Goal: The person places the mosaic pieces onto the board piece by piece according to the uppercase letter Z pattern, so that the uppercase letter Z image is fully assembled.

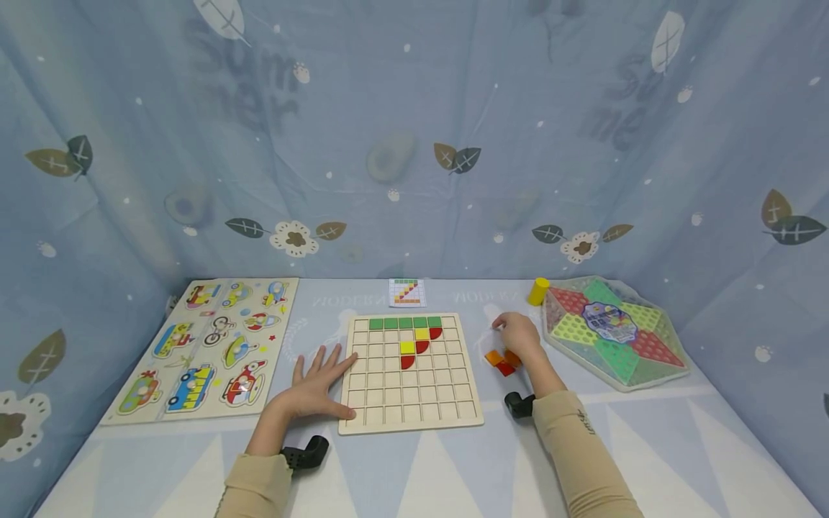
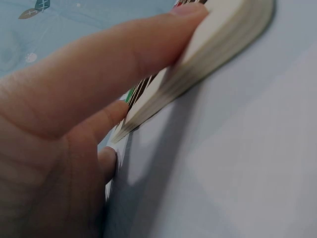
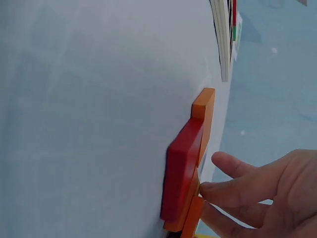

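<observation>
A wooden grid board (image 1: 393,397) sits between a person's two hands on a pale blue-and-white cloth (image 1: 414,471). At the board's left edge, the left hand (image 1: 311,394) rests with fingers spread wide and unfolded, two fingertips touching the frame; the left wrist view shows the thumb (image 2: 133,52) lying across the rim near the board's close corner. To the right of the board and well apart from it, the right hand (image 1: 520,337) dips toward loose orange pieces (image 3: 203,104) and a red piece (image 3: 181,171), bunched together near the board's right edge. The right fingers are bent, one tip right at the orange pieces and another held apart; whether they pinch anything cannot be told. The red piece leans against the orange ones, on the side away from the fingertips.

On the board, five green squares (image 1: 405,324) line the far row. Below them, yellow squares (image 1: 407,347) and red quarter-rounds (image 1: 422,347) step down toward the board's middle. Just beyond the board lies a small pattern card (image 1: 406,293); farther to its right, a yellow cylinder (image 1: 538,292) stands beside a hexagonal game set (image 1: 618,360). A picture puzzle (image 1: 214,352) lies to the board's left.
</observation>
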`<act>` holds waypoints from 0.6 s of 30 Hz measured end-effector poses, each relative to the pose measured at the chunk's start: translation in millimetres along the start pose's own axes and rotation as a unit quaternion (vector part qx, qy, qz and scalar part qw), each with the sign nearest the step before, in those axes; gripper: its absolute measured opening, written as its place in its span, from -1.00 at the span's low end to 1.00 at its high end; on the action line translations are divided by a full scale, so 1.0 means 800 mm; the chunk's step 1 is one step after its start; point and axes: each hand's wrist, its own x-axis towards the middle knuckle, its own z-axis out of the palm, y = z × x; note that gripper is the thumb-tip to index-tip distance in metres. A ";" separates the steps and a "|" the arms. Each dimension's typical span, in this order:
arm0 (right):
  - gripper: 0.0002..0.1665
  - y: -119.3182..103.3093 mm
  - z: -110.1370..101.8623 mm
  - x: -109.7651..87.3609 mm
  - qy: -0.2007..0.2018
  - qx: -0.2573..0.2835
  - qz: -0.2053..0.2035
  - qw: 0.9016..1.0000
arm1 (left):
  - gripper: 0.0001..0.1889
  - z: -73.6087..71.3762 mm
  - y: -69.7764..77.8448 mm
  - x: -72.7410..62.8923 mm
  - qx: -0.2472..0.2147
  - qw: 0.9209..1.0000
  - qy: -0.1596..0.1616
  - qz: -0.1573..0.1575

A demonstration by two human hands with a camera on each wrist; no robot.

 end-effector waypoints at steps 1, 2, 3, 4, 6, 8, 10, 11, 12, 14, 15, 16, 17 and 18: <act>-0.67 -0.001 0.000 0.000 0.001 0.001 -0.002 1.000 | 0.12 0.000 0.000 0.000 0.000 1.000 0.000 0.000; -0.67 -0.002 0.000 0.000 0.002 -0.001 -0.005 1.000 | 0.12 0.000 0.000 0.000 0.000 1.000 0.000 0.000; -0.68 -0.003 0.000 -0.001 0.004 -0.003 -0.006 1.000 | 0.12 0.000 0.000 0.000 0.000 1.000 0.001 0.000; -0.68 -0.003 0.000 -0.001 0.005 -0.004 -0.009 1.000 | 0.12 0.000 0.000 0.000 0.001 1.000 0.001 0.001; -0.69 -0.004 0.001 -0.001 0.009 -0.009 -0.012 1.000 | 0.12 0.000 0.000 0.001 0.002 1.000 0.001 0.002; -0.70 -0.003 0.000 0.000 0.010 -0.010 -0.011 1.000 | 0.12 0.000 0.000 0.001 0.003 1.000 0.002 0.002; -0.69 -0.003 -0.001 0.001 0.009 -0.004 -0.008 1.000 | 0.12 0.001 0.000 0.001 0.005 1.000 0.002 0.003; -0.68 -0.003 -0.001 0.001 0.008 0.001 -0.005 1.000 | 0.12 0.001 0.000 0.001 0.005 1.000 0.002 0.002; -0.67 -0.003 -0.002 0.001 0.005 0.007 -0.002 1.000 | 0.12 0.001 0.000 0.002 0.005 1.000 0.002 0.001; -0.65 -0.004 -0.003 0.001 0.001 0.021 0.004 1.000 | 0.12 0.001 0.000 0.002 0.006 1.000 0.002 0.001; -0.65 -0.006 -0.004 0.001 0.000 0.028 0.003 1.000 | 0.12 0.002 0.000 0.002 0.006 1.000 0.002 0.002; -0.65 -0.009 -0.004 0.001 0.000 0.036 0.003 0.999 | 0.12 0.002 0.000 0.002 0.006 1.000 0.001 0.001; -0.67 -0.013 -0.005 0.000 0.001 0.043 0.001 0.999 | 0.12 0.001 0.001 0.001 0.007 1.000 0.000 0.001; -0.68 -0.018 -0.006 -0.001 0.002 0.052 -0.002 0.999 | 0.12 0.001 0.001 0.001 0.007 1.000 0.000 0.001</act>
